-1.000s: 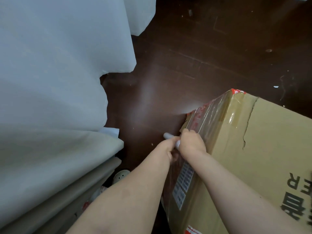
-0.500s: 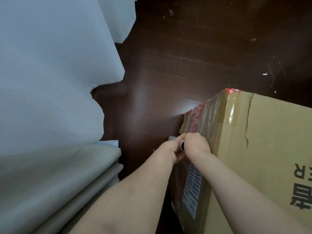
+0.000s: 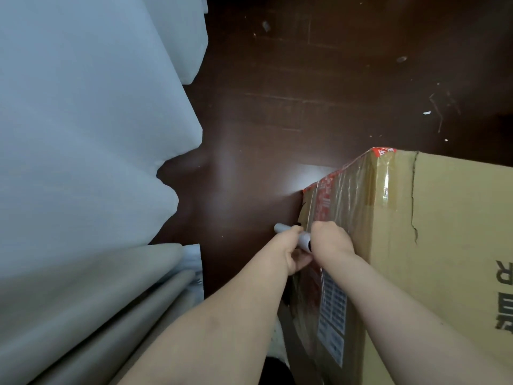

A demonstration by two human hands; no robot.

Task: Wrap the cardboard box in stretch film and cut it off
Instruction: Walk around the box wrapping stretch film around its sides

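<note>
Left hand: the left hand (image 3: 291, 252) reaches forward and down from a bare forearm, fingers curled round the film roll (image 3: 294, 237), its knuckles over the roll's middle and the thumb tucked below.
Right hand: the right hand (image 3: 330, 238) comes in from the lower right, back of the hand up, fingers curled down against the box side at the near end of the roll; what its fingertips pinch is hidden, so I cannot tell its grip.
Roll: a thin pale tube lying almost level, one end poking out left of the left hand, the dark-rimmed other end showing between the two hands.
Box: the box (image 3: 444, 245) sits on the floor (image 3: 277, 107) at the right, torn along its top near the corner, with dark print at the right edge.
Film: clear, wrinkled film (image 3: 349, 195) covers the box's left side and corner, over red print and a label (image 3: 331, 318).
Around: pale curtain (image 3: 83, 120) fills the left, with grey-beige folds (image 3: 111, 301) below it, just beside the left forearm.
Floor: dark wood with small specks.
</note>
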